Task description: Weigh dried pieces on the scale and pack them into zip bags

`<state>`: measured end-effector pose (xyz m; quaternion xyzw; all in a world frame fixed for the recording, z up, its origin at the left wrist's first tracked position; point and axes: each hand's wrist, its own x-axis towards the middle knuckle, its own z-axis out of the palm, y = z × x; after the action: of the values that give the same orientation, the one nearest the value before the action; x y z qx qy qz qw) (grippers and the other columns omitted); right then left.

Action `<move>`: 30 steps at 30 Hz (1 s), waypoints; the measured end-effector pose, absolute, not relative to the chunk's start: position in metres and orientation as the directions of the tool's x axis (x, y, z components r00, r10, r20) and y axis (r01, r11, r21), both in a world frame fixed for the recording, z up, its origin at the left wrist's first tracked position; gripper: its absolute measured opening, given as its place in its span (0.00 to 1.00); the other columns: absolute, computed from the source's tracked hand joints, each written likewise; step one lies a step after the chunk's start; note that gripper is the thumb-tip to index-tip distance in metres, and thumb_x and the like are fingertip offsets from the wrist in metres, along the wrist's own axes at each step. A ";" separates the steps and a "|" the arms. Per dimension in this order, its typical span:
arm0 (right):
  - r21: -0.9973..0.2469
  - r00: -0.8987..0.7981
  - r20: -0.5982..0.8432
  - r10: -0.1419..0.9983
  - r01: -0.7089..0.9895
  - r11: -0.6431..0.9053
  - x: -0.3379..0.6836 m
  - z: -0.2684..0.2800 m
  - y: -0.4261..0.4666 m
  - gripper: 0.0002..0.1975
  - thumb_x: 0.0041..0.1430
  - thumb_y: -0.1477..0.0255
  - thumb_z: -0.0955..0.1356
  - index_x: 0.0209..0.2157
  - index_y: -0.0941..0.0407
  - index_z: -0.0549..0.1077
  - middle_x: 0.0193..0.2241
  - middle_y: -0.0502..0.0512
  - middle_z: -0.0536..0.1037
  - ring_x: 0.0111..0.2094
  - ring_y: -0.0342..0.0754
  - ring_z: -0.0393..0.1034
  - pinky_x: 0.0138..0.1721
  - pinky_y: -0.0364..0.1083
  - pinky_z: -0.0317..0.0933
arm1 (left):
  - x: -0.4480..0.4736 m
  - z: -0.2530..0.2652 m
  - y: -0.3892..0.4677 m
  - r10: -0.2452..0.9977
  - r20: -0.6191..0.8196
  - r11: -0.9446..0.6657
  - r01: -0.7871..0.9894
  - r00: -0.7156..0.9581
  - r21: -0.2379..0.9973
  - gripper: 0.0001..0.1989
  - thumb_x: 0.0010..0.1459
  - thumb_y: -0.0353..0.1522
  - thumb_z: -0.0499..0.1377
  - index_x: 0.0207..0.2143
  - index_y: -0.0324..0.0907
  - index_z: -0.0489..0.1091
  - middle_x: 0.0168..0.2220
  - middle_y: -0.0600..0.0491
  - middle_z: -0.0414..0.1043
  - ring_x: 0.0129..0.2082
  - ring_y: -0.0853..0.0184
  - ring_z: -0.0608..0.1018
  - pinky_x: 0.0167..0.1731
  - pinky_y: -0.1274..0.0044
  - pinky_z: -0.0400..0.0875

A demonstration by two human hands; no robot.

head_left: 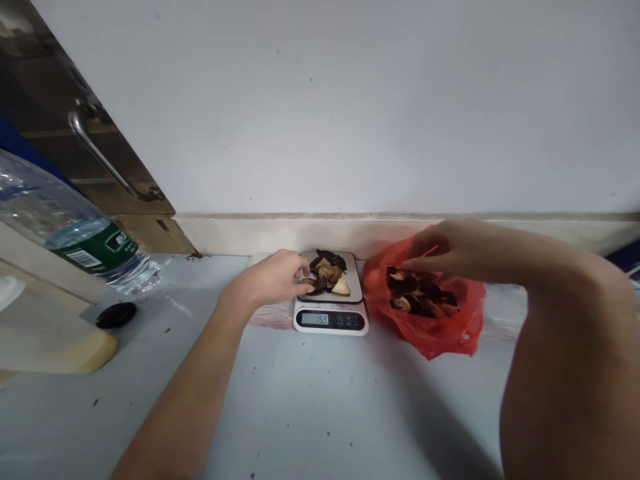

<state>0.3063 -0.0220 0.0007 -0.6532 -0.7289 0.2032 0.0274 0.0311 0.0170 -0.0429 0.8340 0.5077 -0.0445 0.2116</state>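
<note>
A small white digital scale (305, 327) stands against the wall, its display reading what looks like 159. On its plate lies a heap of dried brown and dark slices (329, 272), with one paler piece at the front right. My left hand (275, 277) reaches over the plate's left edge, thumb and fingers curved and apart, touching the outermost slices. To the right of the scale sits an open red plastic bag (450, 340) containing more dried dark brown pieces (420, 293). My right hand (445, 250) pinches the bag's back left rim; its fingertips are partly hidden.
At the left is a clear bottle with a green label (95, 247), beside a black round lid (116, 315) and a translucent container (45, 333). A metal handle (113, 160) is on the dark panel behind. The white wall (350, 120) bounds the grey tabletop (300, 413).
</note>
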 end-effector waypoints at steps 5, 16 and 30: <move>-0.317 -0.088 -0.148 0.985 0.948 0.037 0.281 0.011 -0.025 0.10 0.57 0.62 0.71 0.36 0.51 0.82 0.31 0.54 0.84 0.29 0.52 0.76 0.26 0.46 0.63 | 0.035 -0.045 0.017 0.825 -0.286 -0.402 0.862 0.487 0.310 0.07 0.60 0.36 0.63 0.37 0.42 0.73 0.42 0.47 0.79 0.41 0.59 0.80 0.37 0.74 0.70; -0.481 -0.487 -0.263 0.833 0.815 0.324 0.224 -0.016 -0.010 0.08 0.57 0.74 0.71 0.40 0.53 0.80 0.37 0.51 0.83 0.33 0.46 0.73 0.29 0.43 0.60 | 0.029 -0.048 0.021 0.792 -0.254 -0.354 0.756 0.555 0.550 0.08 0.52 0.34 0.65 0.29 0.44 0.67 0.26 0.57 0.75 0.29 0.65 0.79 0.29 0.76 0.69; -0.367 -0.183 -0.051 0.982 0.918 0.152 0.295 0.016 -0.029 0.11 0.50 0.70 0.70 0.34 0.47 0.85 0.29 0.53 0.84 0.26 0.53 0.74 0.26 0.49 0.66 | -0.012 -0.031 0.026 0.812 -0.460 -0.302 0.933 0.359 0.196 0.19 0.43 0.37 0.67 0.41 0.47 0.74 0.42 0.52 0.81 0.38 0.61 0.82 0.31 0.78 0.70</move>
<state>0.2945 -0.0293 0.0164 -0.6313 -0.7523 0.1597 0.1002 -0.0115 0.0262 -0.0308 0.7949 0.5488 -0.1384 0.2189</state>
